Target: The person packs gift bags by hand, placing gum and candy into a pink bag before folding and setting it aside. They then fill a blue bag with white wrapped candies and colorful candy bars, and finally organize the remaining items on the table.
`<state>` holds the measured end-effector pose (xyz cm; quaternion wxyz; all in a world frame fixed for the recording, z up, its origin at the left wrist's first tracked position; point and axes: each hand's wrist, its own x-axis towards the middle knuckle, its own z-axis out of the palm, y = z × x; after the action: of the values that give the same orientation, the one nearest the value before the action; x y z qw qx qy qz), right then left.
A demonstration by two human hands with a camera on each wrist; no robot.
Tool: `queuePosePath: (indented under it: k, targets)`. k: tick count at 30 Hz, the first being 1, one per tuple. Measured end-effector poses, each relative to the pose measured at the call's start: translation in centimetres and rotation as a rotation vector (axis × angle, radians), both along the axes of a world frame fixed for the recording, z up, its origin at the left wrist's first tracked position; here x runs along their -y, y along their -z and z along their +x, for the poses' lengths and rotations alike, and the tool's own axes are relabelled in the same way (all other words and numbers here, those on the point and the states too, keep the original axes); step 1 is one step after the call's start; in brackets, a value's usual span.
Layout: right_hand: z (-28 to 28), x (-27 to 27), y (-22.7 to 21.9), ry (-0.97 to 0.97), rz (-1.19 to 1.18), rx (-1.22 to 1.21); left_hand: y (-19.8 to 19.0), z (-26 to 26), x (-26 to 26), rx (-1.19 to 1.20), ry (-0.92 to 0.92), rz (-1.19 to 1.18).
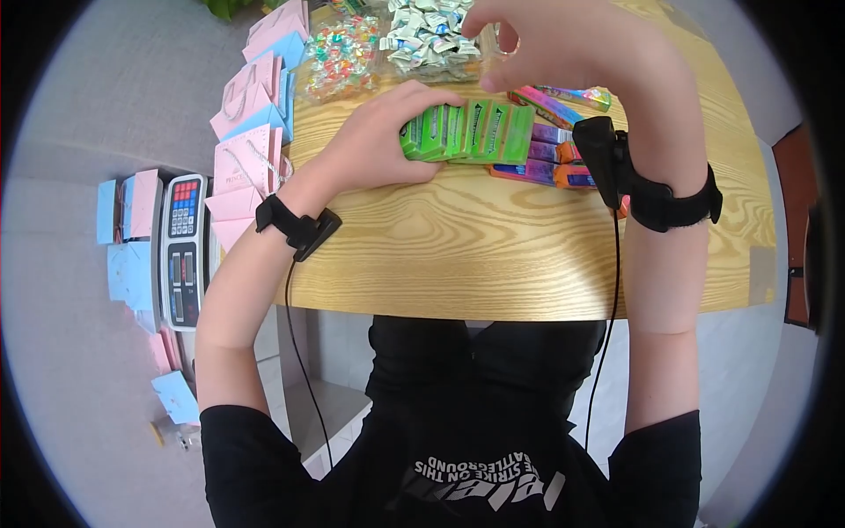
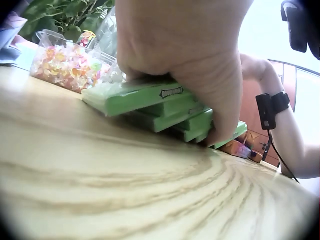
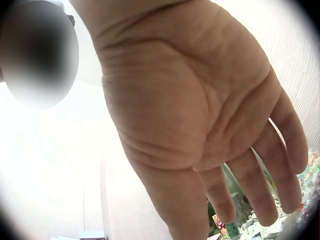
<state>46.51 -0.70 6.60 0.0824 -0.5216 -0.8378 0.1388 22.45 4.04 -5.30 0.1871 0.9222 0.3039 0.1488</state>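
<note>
My left hand (image 1: 374, 136) curves around one end of a leaning row of green packs (image 1: 488, 130) on the wooden table. From the left wrist view, the green packs (image 2: 142, 101) overlap like fallen dominoes beneath the palm, with the thumb along their near side. Above the table, my right hand (image 1: 572, 40) is raised close to a clear tub of white wrapped candies (image 1: 429, 48). Its fingers hang loosely bent in the right wrist view, where the palm of the right hand (image 3: 200, 100) shows bare. Purple and orange packs (image 1: 528, 170) lie beside the green row.
Another clear tub (image 1: 341, 57) holds colourful wrapped candies at the back left. Pink and blue paper bags (image 1: 242, 158) line the table's left edge. A weighing scale (image 1: 183, 251) stands beyond them. Colourful stick packs (image 1: 546, 106) lie behind the green row.
</note>
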Motion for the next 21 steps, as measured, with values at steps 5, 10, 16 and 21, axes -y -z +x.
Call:
queuePosePath:
  k: [5,10,16,21]
  targets:
    - [-0.6,-0.5,-1.1,0.028,-0.19,-0.004,0.9,-2.3,-0.2,0.241,-0.079,-0.086]
    - [-0.8,-1.6,0.7,0.008,-0.023,0.053,1.4,-4.3,0.1,0.316,-0.103,0.075]
    - [-1.3,-1.0,0.1,0.03,-0.057,0.052,0.3,-4.6,0.5,0.242,-0.102,0.008]
    - [-0.9,0.4,-0.1,-0.033,0.089,0.006,0.8,-3.9,0.4,0.383,-0.165,-0.086]
